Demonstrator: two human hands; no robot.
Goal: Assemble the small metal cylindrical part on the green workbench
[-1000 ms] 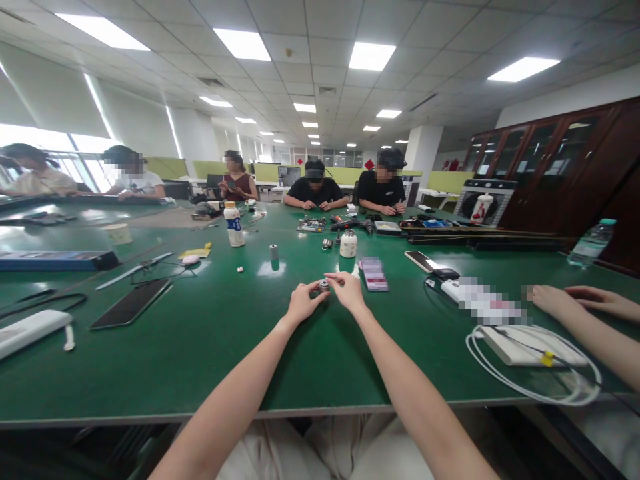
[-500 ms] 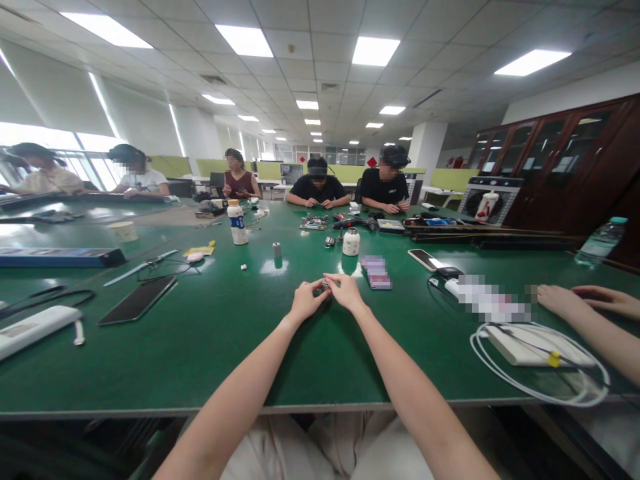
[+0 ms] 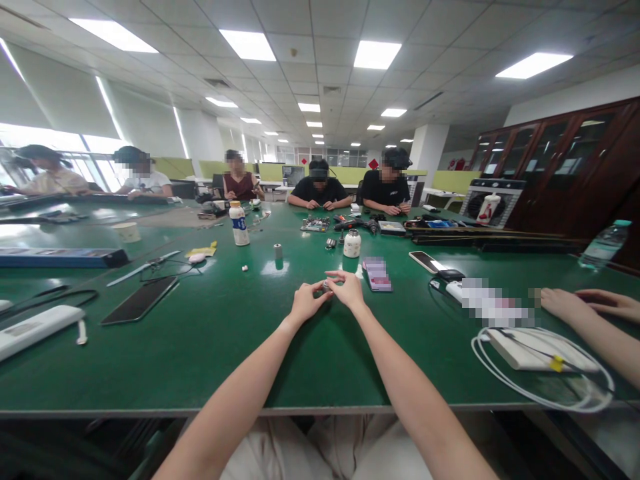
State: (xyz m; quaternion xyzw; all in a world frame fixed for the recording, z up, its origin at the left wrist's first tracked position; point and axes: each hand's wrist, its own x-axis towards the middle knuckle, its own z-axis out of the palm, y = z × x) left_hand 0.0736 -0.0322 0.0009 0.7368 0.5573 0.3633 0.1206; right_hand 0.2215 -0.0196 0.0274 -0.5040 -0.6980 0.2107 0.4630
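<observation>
A small silvery metal piece (image 3: 326, 285) sits between my fingertips above the table; its kind cannot be made out. My left hand (image 3: 307, 301) is closed on it from the left, thumb and fingers pinched together. From the right, my right hand (image 3: 347, 291) pinches the same piece, with the index finger stretched out over it. Beyond my hands stand a small grey cylinder (image 3: 278, 251) and a white round bottle (image 3: 352, 244). A phone with a pinkish, blurred screen (image 3: 377, 275) lies to the right of my right hand.
On the green table (image 3: 215, 367), a dark phone (image 3: 140, 300) and a white power strip (image 3: 43, 331) lie left. A looped white cable (image 3: 475, 360) and another person's hands (image 3: 563, 300) are right. A blue-labelled bottle (image 3: 239, 223) and circuit board (image 3: 315, 224) stand farther back, near several seated people.
My right index finger has lifted and straightened away from the small metal piece. Both hands stay in nearly the same place. The view has shifted very slightly.
</observation>
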